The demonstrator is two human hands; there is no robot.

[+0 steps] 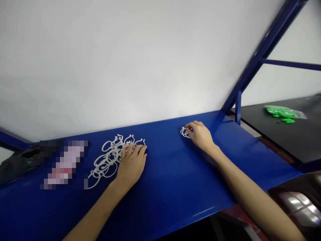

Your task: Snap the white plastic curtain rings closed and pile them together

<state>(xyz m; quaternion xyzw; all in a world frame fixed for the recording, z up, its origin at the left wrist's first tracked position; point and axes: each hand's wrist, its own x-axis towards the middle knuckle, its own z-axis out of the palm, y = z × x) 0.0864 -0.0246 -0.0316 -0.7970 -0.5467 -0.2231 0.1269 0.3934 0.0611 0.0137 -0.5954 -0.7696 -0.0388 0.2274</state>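
Resting on white ring pile (pixel 114 156), atop blue table (pixel 165 167): left hand (pixel 131 165), fingers loosely spread | right hand (pixel 200 135): fingertips narrowed at smaller ring cluster (pixel 184 133), grip unclear | risk: pile's overlap may cause snagging or scattering.

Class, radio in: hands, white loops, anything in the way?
Left hand over right edge of larger white-loop pile. Right hand at smaller cluster, grip unclear. Pixelated item left of larger pile, not blocking either hand.

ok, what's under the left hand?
The left hand overlaps the right side of the pile of white rings on the blue tabletop. Loops show past it, to the left and beyond. Whatever lies directly beneath its palm is covered.
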